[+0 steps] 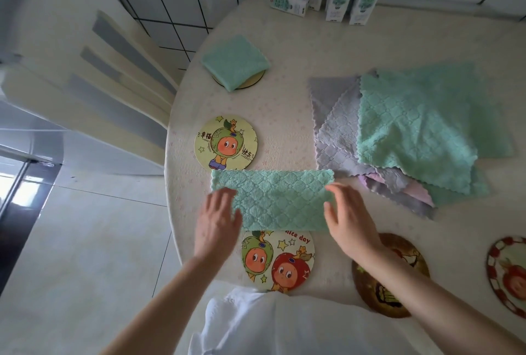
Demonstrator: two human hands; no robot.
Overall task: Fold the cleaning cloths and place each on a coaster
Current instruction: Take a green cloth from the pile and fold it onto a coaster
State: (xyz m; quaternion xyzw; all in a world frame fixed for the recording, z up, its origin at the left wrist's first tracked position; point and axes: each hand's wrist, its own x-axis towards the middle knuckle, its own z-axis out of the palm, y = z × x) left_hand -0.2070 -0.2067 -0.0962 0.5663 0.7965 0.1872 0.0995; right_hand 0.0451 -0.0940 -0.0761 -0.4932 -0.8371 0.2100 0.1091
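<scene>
The green cloth (273, 201), folded into a quilted strip, is laid on the table (313, 41), its near edge hiding part of a cartoon coaster (280, 262). Its ends are covered by the left hand (217, 220) and right hand (351, 223), fingers straight, seemingly pressing. A farther coaster (252, 84) is mostly hidden under a folded cloth (234, 62).

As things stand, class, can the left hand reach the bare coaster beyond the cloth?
Probably yes: the left hand lies on the cloth just short of that coaster, with nothing between.
</scene>
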